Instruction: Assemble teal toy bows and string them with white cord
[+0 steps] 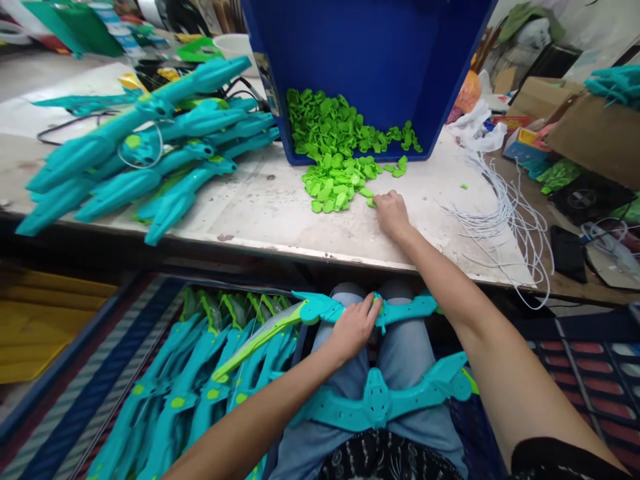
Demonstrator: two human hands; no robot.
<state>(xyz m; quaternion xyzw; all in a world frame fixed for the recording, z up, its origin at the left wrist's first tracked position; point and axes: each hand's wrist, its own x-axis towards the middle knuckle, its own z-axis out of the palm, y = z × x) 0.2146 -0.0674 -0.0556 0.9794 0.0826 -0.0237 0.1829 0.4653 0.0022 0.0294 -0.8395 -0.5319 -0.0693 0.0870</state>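
My left hand [354, 328] is closed round the middle of a teal toy bow part [400, 310] that lies across my knees, its green-edged limb pointing left. My right hand [391, 212] reaches onto the table and pinches a small green plastic piece at the edge of a loose pile of such pieces [336, 181]. The pile spills out of a tipped blue bin [380, 60]. A second teal bow part [385, 397] rests on my lap nearer my body.
A stack of teal bow parts [145, 153] lies on the table's left. Several more fill a crate [200, 373] on the floor at my left. White cords [505, 213] are spread at the table's right. Cardboard boxes [575, 113] stand far right.
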